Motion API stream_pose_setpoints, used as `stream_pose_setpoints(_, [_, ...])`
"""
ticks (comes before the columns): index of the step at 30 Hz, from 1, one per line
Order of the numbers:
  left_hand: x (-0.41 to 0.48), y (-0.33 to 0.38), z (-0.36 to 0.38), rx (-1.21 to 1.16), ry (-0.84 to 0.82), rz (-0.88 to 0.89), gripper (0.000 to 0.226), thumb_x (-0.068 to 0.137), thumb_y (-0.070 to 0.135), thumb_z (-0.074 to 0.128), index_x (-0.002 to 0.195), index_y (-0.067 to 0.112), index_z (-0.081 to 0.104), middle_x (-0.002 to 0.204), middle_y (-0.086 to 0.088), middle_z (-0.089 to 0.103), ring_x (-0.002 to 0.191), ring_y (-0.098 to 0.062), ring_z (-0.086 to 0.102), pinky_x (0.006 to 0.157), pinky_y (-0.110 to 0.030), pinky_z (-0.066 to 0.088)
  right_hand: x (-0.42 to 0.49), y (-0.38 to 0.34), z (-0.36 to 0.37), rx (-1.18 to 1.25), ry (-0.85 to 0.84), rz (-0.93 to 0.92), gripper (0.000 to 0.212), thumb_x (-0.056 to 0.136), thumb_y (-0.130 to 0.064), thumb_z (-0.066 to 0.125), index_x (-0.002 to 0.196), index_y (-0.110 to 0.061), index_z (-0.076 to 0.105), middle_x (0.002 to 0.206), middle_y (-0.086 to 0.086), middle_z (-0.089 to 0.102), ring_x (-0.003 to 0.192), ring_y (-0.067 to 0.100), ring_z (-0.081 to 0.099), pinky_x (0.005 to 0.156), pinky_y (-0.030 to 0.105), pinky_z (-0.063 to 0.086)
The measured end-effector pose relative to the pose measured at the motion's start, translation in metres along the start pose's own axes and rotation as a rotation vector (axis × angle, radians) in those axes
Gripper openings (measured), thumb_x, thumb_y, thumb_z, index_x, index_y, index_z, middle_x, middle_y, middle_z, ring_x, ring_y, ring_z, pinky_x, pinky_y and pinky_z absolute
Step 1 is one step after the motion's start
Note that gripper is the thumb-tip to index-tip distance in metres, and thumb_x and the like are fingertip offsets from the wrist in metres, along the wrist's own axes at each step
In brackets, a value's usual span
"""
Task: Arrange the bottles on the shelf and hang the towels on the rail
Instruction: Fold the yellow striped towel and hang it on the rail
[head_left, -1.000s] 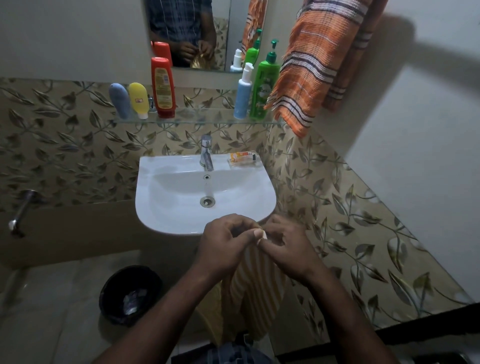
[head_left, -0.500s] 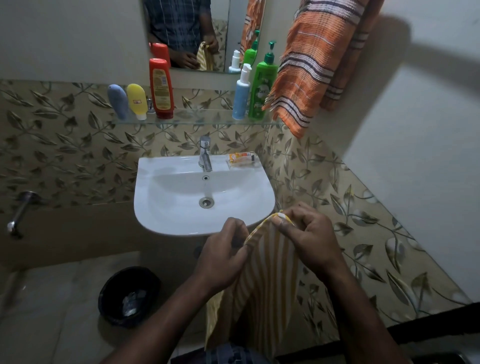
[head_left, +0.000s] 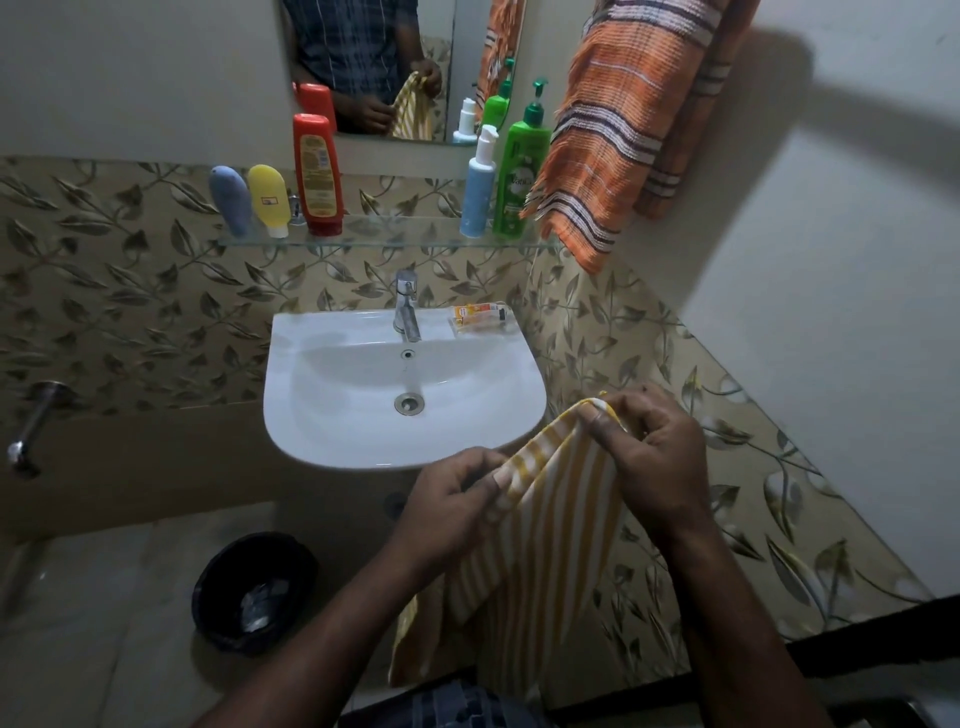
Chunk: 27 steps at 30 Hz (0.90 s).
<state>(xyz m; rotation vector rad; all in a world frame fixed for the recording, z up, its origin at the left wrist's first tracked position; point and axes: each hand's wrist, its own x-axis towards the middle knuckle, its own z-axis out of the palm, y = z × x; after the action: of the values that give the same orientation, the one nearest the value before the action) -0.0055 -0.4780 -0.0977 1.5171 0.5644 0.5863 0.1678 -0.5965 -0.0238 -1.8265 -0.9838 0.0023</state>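
While my left hand and right hand each pinched its top edge, the yellow striped towel hung before the sink. I judged it soft, light and limp, best held at the corners. On the shelf, the green bottle read "Vati"; other labels were illegible.

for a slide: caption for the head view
Left hand and right hand pinch a yellow striped towel before the sink, bottles on the shelf.

Dark blue checked shirt, bare forearms
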Motion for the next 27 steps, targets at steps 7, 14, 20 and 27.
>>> stream_pose_setpoints(7, [0.010, 0.015, -0.015, -0.060, 0.148, -0.005, 0.015, 0.090, 0.024, 0.070, 0.081, 0.013, 0.076, 0.079, 0.002, 0.073, 0.076, -0.014, 0.065, 0.071, -0.032, 0.052, -0.008, 0.031, 0.019, -0.136, 0.084, 0.042, 0.012, 0.093, -0.025, 0.078, 0.093, -0.012, 0.080, 0.087, -0.003, 0.063, 0.081, 0.005, 0.059, 0.075, 0.024, 0.049])
stream_pose_setpoints(14, [0.014, 0.015, -0.028, 0.288, 0.123, 0.134, 0.013, 0.089, 0.036, 0.068, 0.083, 0.030, 0.077, 0.083, 0.018, 0.075, 0.079, -0.001, 0.068, 0.071, -0.022, 0.049, -0.006, 0.030, 0.017, -0.205, 0.078, 0.002, 0.020, 0.078, -0.015, 0.090, 0.096, -0.015, 0.080, 0.095, -0.002, 0.065, 0.087, -0.001, 0.053, 0.079, -0.002, 0.036])
stream_pose_setpoints(20, [0.015, 0.010, -0.019, 0.317, 0.207, 0.138, 0.015, 0.087, 0.038, 0.070, 0.083, 0.027, 0.080, 0.082, 0.015, 0.077, 0.080, -0.005, 0.071, 0.074, -0.032, 0.057, -0.014, 0.012, 0.026, -0.217, 0.116, -0.185, 0.042, 0.080, 0.000, 0.079, 0.118, -0.017, 0.078, 0.100, 0.004, 0.057, 0.091, 0.008, 0.054, 0.082, 0.005, 0.039])
stream_pose_setpoints(27, [0.012, 0.014, -0.018, 0.335, 0.082, 0.274, 0.019, 0.090, 0.036, 0.071, 0.094, 0.022, 0.083, 0.088, 0.008, 0.077, 0.088, -0.013, 0.073, 0.078, -0.038, 0.057, -0.009, 0.009, 0.038, -0.037, -0.485, -0.153, 0.030, 0.088, -0.045, 0.074, 0.106, -0.023, 0.083, 0.089, -0.006, 0.061, 0.082, 0.011, 0.063, 0.073, 0.034, 0.053])
